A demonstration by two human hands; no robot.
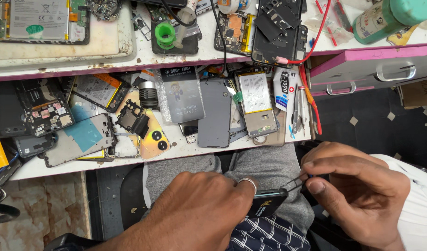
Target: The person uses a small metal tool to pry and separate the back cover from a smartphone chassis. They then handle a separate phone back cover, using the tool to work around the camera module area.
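Observation:
My left hand (199,209) is closed around a dark phone (268,204) held over my lap; only the phone's upper corner shows past my ringed finger. My right hand (357,190) pinches thin metal tweezers (295,182), whose tips meet the phone's top edge. Both hands sit below the front edge of the pulled-out white shelf (176,151).
The shelf carries several opened phones, a phone with a white battery (257,104), a grey back cover (215,114), a gold back cover (153,137) and a black cylinder (148,95). Above, the worktop holds boards, a green ring (165,35), a red wire (315,42) and a green bottle (385,18). Grey drawers (376,72) stand right.

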